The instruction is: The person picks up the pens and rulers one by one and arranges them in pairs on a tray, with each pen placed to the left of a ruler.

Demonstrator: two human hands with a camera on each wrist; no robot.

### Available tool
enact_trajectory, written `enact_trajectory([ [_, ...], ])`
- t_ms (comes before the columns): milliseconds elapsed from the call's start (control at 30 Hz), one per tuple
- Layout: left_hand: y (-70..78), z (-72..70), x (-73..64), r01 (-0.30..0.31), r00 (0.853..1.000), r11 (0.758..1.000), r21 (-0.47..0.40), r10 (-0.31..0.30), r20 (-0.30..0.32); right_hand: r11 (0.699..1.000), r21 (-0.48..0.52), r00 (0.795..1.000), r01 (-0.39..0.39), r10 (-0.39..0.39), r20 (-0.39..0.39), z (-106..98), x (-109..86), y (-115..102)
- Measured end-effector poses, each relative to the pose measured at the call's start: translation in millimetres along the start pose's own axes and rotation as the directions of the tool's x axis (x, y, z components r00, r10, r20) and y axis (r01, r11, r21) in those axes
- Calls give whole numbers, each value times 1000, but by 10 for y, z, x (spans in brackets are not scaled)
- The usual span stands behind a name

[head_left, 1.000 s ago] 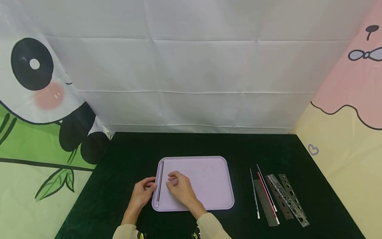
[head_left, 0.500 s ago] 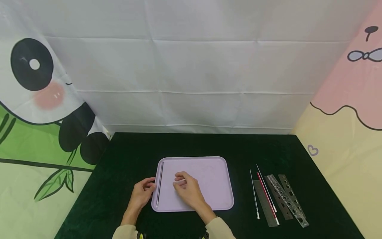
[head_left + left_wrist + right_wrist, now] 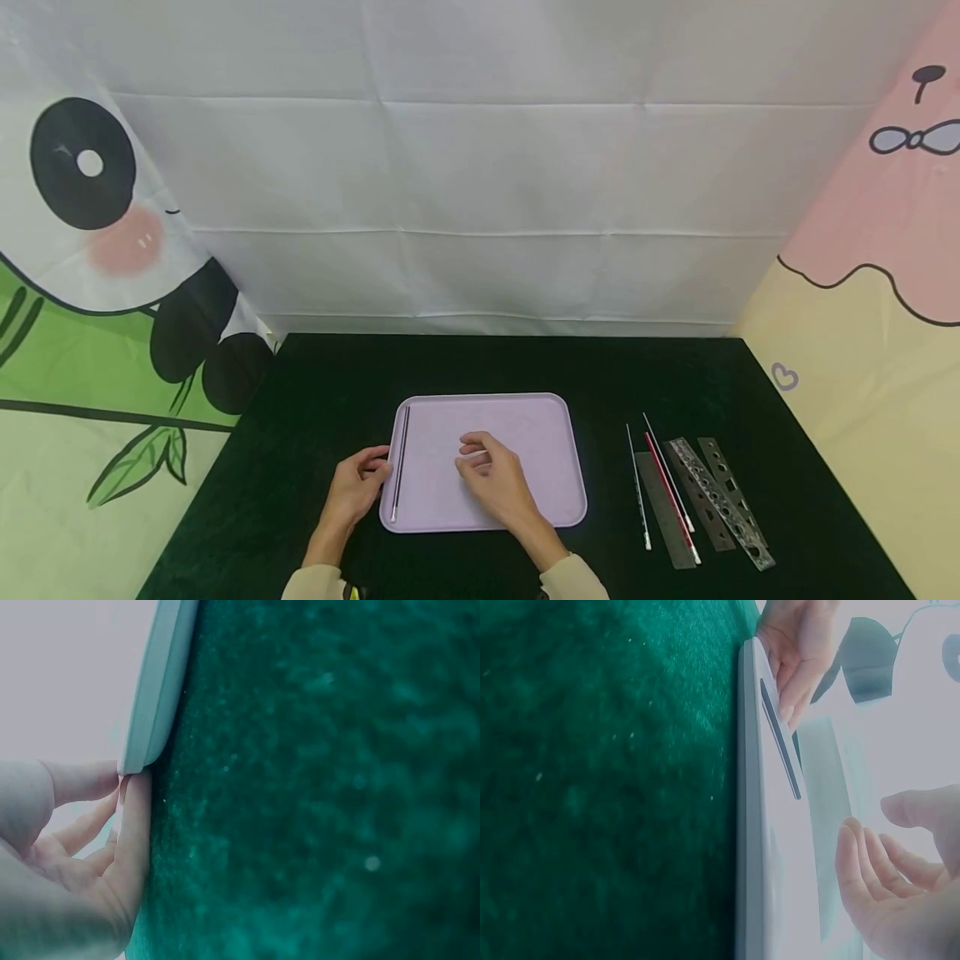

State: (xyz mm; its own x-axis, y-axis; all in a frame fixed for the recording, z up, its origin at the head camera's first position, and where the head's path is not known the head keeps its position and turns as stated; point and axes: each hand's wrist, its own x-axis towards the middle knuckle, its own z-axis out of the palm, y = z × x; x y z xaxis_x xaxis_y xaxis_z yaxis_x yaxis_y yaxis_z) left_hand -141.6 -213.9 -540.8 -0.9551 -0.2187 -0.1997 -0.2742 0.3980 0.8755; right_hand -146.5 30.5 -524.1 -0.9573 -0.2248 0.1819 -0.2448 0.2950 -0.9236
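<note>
1. Tray (image 3: 525, 442) — a pale lilac rectangle with rounded corners, lying flat on the dark green cloth (image 3: 337, 375) near the front edge of the table.
2. Rod (image 3: 401, 457) — a thin dark stick with a pale tip at its near end, lying inside the tray just beside and parallel to the tray's left rim. In the right wrist view the rod (image 3: 780, 739) runs along that rim.
3. Left hand (image 3: 358, 487) — rests on the cloth at the tray's left edge, fingers loosely bent. In the left wrist view the left hand (image 3: 82, 847) has its fingertips against the tray's rim (image 3: 154, 697); nothing is held in it.
4. Right hand (image 3: 497, 479) — lies over the middle of the tray, palm down, fingers gently bent and a little apart, holding nothing. The right wrist view shows the right hand (image 3: 900, 877) with relaxed fingers above the tray floor, apart from the rod.
5. Row of strips (image 3: 708, 492) — to the right of the tray, well apart from it, on the cloth: a thin white stick (image 3: 637, 487), a flat grey ruler (image 3: 663, 512), a red stick (image 3: 671, 496), and perforated metal strips side by side.
6. Backdrop — a white creased sheet (image 3: 480, 167) behind the table, a panda print (image 3: 82, 167) on the left, a pink and yellow print (image 3: 877, 275) on the right.
</note>
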Motion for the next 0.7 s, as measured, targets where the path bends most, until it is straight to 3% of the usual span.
enact_trajectory([
  [700,-1,-21,-13,17,1000,1000,9,-17,14,997,24,996,-78,79,-48,-359,-155,61],
])
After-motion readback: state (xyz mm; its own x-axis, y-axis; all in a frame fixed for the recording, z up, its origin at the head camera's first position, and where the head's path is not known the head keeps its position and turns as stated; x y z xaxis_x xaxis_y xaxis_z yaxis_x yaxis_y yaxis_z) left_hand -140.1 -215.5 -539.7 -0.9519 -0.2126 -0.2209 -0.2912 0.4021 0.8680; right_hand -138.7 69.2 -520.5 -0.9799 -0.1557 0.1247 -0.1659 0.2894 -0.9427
